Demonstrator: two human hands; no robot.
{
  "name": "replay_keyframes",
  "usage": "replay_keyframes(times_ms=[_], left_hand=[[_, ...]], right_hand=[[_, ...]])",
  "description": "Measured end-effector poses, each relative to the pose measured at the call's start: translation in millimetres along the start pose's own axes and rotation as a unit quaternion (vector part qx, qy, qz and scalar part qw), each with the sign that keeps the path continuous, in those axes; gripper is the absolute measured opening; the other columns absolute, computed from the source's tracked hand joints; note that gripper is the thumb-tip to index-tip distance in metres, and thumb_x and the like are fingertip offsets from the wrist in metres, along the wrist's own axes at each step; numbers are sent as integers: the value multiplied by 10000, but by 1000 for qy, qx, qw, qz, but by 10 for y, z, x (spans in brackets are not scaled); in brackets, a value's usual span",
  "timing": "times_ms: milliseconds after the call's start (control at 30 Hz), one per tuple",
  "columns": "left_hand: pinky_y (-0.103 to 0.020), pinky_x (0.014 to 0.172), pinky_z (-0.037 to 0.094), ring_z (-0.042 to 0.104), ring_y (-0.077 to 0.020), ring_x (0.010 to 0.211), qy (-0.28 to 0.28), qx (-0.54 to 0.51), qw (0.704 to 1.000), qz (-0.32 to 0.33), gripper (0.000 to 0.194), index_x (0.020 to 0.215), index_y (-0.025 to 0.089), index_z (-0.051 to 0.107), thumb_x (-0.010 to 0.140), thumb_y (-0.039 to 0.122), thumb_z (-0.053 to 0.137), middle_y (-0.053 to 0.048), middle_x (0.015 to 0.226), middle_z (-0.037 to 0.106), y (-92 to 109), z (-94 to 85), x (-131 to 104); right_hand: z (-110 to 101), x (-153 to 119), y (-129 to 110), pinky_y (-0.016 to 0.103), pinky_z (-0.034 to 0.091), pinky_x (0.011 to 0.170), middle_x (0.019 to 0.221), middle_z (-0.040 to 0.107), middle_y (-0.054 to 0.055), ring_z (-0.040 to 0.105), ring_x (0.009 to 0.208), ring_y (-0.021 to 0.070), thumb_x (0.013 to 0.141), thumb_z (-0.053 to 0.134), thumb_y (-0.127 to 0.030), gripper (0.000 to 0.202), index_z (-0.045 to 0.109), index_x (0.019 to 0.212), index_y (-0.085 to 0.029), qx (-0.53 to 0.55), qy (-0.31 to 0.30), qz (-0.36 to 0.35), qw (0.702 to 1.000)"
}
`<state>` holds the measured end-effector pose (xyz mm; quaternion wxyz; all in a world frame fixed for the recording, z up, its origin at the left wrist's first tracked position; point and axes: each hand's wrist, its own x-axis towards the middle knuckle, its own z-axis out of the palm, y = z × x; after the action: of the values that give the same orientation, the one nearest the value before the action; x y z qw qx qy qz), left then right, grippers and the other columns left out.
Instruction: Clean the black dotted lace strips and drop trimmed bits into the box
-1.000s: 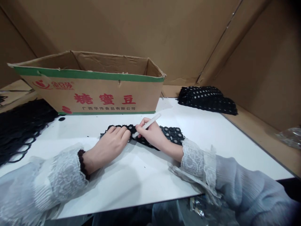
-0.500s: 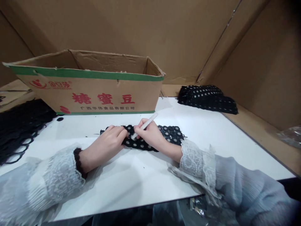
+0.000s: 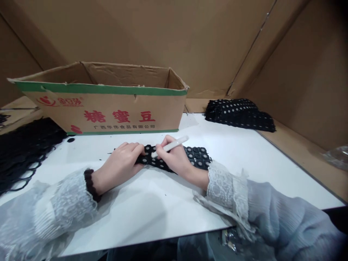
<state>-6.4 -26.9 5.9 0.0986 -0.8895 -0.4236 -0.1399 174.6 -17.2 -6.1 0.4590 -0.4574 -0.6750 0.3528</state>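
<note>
A black strip of material (image 3: 198, 155) dotted with rows of pale-centred discs lies flat on the white table. My left hand (image 3: 123, 159) is closed over its left end, the fingers curled around the edge. In my right hand (image 3: 175, 157) a white pen-like tool (image 3: 175, 144) is pinched, its lower tip pointing down and left at the strip between the two hands. Part of the strip is hidden beneath both hands. Whether the tip touches a disc I cannot tell.
Behind my hands stands an open cardboard box (image 3: 114, 108) with a green rim and red characters. Black netted scrap (image 3: 27, 148) is heaped at the left. Another dotted black bundle (image 3: 239, 114) lies at the back right. Cardboard walls (image 3: 152, 32) enclose the table (image 3: 130, 217).
My left hand has shifted slightly left. The white tool in my right hand now leans lower, its upper end further right. The view has tilted a little.
</note>
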Motion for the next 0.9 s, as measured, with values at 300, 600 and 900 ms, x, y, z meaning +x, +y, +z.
replay_keyframes(times_ms=[300, 600, 900], left_hand=[[-388, 753, 421, 523, -262, 853, -2, 74, 997, 12, 157, 902, 125, 556, 769, 110, 475, -112, 899, 577, 98, 17, -60], [-354, 642, 404, 483, -223, 689, 16, 131, 986, 107, 124, 774, 120, 546, 801, 97, 427, -79, 722, 521, 112, -4, -46], [-373, 694, 386, 529, -231, 752, 98, 148, 976, 126, 181, 783, 131, 555, 814, 90, 381, -91, 747, 581, 49, -30, -50]], right_hand=[[-36, 172, 83, 289, 428, 646, 563, 539, -46, 589, 616, 148, 742, 518, -325, 184, 370, 715, -218, 7, 14, 45, 999], [-13, 181, 113, 244, 424, 555, 497, 489, -95, 586, 502, 120, 658, 518, -200, 167, 363, 716, -219, 110, 11, 81, 991], [-6, 153, 96, 259, 437, 591, 478, 502, -81, 580, 517, 125, 674, 494, -199, 143, 355, 693, -222, 104, -17, 80, 991]])
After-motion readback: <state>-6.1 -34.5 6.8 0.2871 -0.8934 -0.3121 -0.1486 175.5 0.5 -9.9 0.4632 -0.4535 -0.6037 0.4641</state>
